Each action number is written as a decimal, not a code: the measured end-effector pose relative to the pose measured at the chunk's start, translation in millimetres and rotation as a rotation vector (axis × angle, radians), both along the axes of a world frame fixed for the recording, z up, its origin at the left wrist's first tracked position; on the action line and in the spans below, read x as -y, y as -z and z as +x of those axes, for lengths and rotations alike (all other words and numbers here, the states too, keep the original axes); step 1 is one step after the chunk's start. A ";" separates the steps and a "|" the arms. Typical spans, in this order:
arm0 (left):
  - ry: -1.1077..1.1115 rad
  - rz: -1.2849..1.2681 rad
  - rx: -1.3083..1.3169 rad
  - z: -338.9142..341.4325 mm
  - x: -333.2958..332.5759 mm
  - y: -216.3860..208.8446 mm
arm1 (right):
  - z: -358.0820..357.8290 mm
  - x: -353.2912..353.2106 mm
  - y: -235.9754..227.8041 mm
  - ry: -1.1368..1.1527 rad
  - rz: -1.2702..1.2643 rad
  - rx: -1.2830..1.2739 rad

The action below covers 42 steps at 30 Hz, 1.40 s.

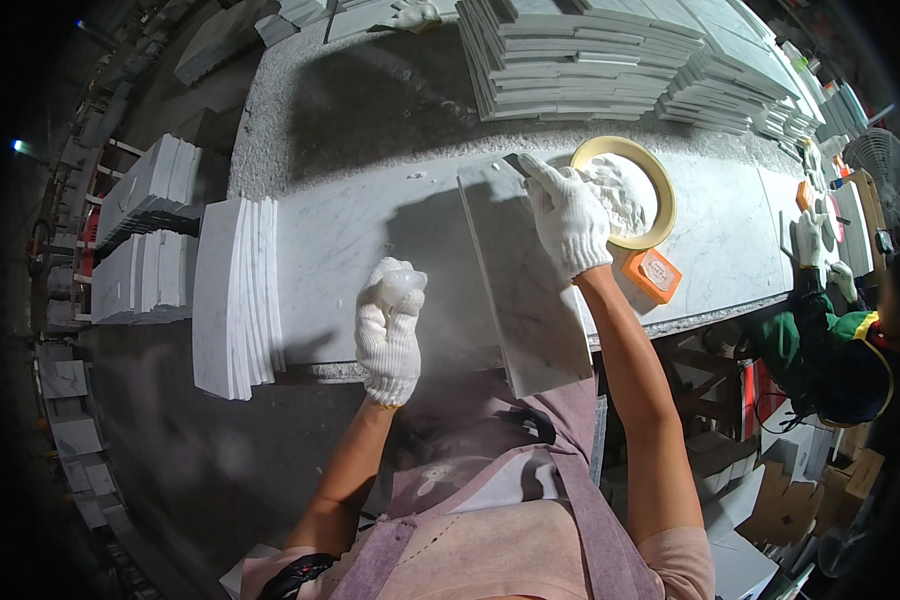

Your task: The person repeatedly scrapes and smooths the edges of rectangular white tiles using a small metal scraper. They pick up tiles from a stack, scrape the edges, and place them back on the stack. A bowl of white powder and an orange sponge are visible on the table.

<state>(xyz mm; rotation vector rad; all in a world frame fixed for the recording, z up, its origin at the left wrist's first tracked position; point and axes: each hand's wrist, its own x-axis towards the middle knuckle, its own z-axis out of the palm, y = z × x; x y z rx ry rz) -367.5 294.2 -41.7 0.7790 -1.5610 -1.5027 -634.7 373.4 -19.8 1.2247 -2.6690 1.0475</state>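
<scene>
My left hand (388, 335), in a white knitted glove, is closed around a small translucent whitish piece (404, 288) whose exact kind I cannot make out. My right hand (572, 225), gloved the same way, grips a flat dark blade like a putty knife (518, 164); its handle is hidden. Below that hand lies a white-grey marble tile (525, 280), its near end sticking out past the table edge. Just right of the hand stands a yellow-rimmed bowl (667, 188) with white powder or paste (625, 200). Beside the bowl sits an orange block-like item (653, 276) with a pale top.
Thin tiles (235, 300) stand in a leaning row at the table's left end. Tall tile stacks (580, 60) fill the far side. More tiles (150, 265) sit further left. At right, a co-worker (830, 350) with gloved hands works near a fan (878, 160).
</scene>
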 end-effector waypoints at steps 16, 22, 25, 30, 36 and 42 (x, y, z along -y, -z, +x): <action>0.025 0.001 -0.038 -3.7 -5.4 -3.9 | 2.9 1.5 -5.1 -0.099 0.136 0.068; 0.011 -0.003 -0.010 -0.7 -1.8 0.6 | -1.2 7.9 0.3 -0.093 0.087 0.026; 0.021 -0.023 0.033 -0.4 -0.6 0.1 | -0.2 10.8 -1.4 -0.092 0.085 -0.012; 0.014 0.035 -0.006 -1.5 -3.6 -3.0 | 8.6 5.6 -12.7 -0.141 0.261 -0.016; 0.008 -0.065 0.053 -2.1 -0.5 -1.9 | 17.2 -5.0 -21.2 -0.151 0.336 -0.040; 0.032 0.024 -0.029 -0.7 -3.4 -0.6 | 11.5 -3.3 -15.5 -0.121 0.145 -0.041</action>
